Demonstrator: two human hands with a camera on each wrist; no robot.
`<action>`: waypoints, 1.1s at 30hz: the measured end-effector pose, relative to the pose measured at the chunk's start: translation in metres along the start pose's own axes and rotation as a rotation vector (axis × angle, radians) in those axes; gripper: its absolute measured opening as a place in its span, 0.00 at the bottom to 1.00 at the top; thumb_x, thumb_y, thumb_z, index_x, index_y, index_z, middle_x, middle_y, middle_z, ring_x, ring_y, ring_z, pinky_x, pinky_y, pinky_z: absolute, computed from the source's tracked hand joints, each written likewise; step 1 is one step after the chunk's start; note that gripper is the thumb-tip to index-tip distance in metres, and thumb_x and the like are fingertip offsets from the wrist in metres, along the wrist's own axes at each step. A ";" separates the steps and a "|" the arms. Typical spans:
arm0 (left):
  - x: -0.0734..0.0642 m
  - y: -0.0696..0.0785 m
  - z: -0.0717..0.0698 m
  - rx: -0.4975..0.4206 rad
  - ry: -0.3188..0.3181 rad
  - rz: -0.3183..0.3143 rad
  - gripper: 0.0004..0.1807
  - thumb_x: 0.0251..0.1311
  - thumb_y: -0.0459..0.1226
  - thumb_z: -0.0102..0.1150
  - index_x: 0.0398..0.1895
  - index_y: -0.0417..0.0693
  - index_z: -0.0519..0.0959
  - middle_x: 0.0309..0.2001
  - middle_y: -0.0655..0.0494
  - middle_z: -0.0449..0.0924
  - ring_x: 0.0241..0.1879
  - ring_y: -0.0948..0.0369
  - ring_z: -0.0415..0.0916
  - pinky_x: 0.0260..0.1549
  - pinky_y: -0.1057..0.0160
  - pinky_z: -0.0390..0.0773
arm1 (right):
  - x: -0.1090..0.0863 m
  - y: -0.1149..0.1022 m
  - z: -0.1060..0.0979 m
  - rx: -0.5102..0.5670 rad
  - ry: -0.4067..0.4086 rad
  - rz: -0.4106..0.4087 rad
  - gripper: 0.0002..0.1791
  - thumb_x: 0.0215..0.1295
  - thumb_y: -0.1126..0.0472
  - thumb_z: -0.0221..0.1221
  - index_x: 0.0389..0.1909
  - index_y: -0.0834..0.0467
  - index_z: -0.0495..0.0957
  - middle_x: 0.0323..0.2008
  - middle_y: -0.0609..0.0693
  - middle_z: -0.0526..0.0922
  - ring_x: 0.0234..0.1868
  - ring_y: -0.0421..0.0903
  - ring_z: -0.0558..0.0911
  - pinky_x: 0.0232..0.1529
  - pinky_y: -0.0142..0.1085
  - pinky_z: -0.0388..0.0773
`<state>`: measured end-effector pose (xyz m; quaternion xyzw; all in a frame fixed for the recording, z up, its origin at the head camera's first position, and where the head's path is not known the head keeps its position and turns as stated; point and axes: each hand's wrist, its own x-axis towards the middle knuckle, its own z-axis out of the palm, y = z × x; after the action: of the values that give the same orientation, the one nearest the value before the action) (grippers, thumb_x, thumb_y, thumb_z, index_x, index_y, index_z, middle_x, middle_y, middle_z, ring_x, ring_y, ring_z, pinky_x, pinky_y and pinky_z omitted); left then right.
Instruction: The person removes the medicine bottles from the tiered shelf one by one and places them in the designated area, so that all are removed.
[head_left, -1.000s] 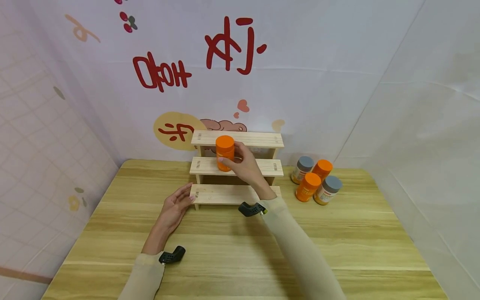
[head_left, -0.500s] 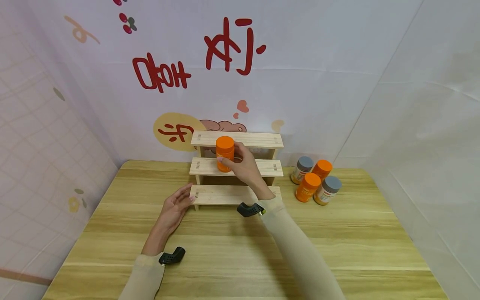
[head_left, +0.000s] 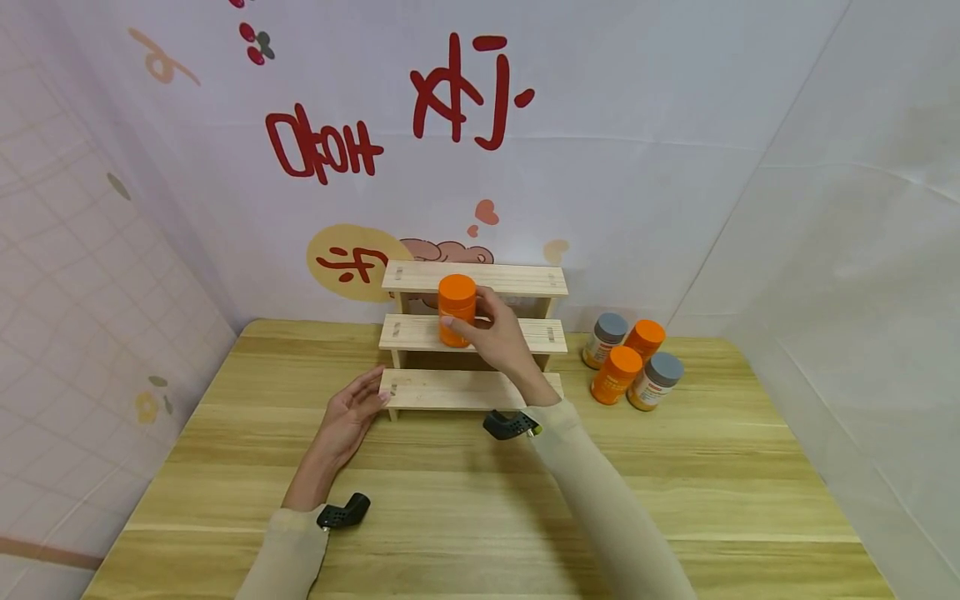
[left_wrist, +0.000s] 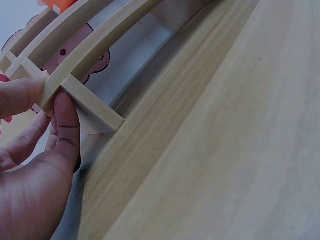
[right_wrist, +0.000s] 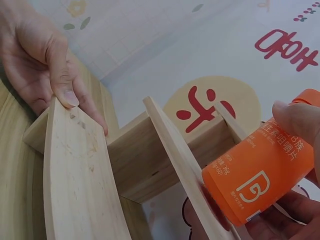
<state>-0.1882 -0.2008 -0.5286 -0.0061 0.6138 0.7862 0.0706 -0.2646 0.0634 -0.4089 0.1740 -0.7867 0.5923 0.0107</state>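
My right hand holds an orange pill bottle with an orange cap, roughly upright at the middle step of a small three-step wooden shelf. In the right wrist view the bottle shows white printing, and its base is close over the middle board; whether it touches cannot be told. At the shelf's left end, my left hand pinches the lowest board, thumb on top and fingers below, as the left wrist view shows on that board.
Right of the shelf, several bottles stand grouped on the wooden table: two with grey lids, one at the back and one in front, and two orange ones. A printed white backdrop rises behind.
Over the last half second my right hand and the orange pill bottle have shifted slightly right along the middle step. My left hand has stayed on the lowest board.
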 end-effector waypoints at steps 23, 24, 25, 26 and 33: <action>-0.002 0.002 -0.002 0.002 -0.030 0.004 0.39 0.71 0.27 0.57 0.81 0.37 0.53 0.58 0.57 0.70 0.55 0.70 0.75 0.52 0.75 0.79 | -0.031 0.002 -0.022 0.071 0.030 -0.038 0.32 0.65 0.57 0.70 0.69 0.48 0.72 0.59 0.53 0.81 0.60 0.51 0.81 0.64 0.46 0.80; -0.001 0.002 -0.001 0.002 -0.029 0.003 0.38 0.71 0.27 0.57 0.81 0.37 0.53 0.57 0.57 0.70 0.55 0.70 0.75 0.52 0.75 0.79 | -0.033 0.003 -0.023 0.074 0.030 -0.039 0.32 0.66 0.57 0.70 0.69 0.48 0.72 0.59 0.54 0.81 0.60 0.51 0.81 0.64 0.46 0.80; -0.001 0.002 -0.001 0.002 -0.028 0.001 0.38 0.70 0.27 0.57 0.81 0.37 0.53 0.57 0.56 0.70 0.55 0.70 0.75 0.52 0.75 0.79 | -0.034 0.004 -0.025 0.077 0.030 -0.041 0.32 0.66 0.58 0.70 0.69 0.48 0.72 0.59 0.54 0.82 0.60 0.51 0.82 0.64 0.46 0.80; -0.001 0.002 -0.001 0.003 -0.026 0.000 0.38 0.70 0.27 0.57 0.80 0.37 0.54 0.57 0.56 0.70 0.55 0.70 0.74 0.52 0.75 0.79 | -0.035 0.004 -0.026 0.080 0.031 -0.045 0.31 0.66 0.59 0.69 0.69 0.49 0.72 0.59 0.54 0.82 0.60 0.51 0.82 0.64 0.46 0.80; 0.000 0.002 0.001 0.004 -0.022 -0.014 0.38 0.71 0.26 0.56 0.81 0.38 0.54 0.57 0.56 0.70 0.55 0.70 0.74 0.53 0.76 0.79 | -0.045 0.006 -0.035 0.086 0.044 -0.064 0.31 0.66 0.62 0.69 0.69 0.51 0.72 0.60 0.56 0.82 0.60 0.53 0.82 0.64 0.47 0.81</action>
<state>-0.1882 -0.2007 -0.5268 -0.0017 0.6144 0.7846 0.0830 -0.2304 0.1093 -0.4140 0.1864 -0.7542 0.6284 0.0393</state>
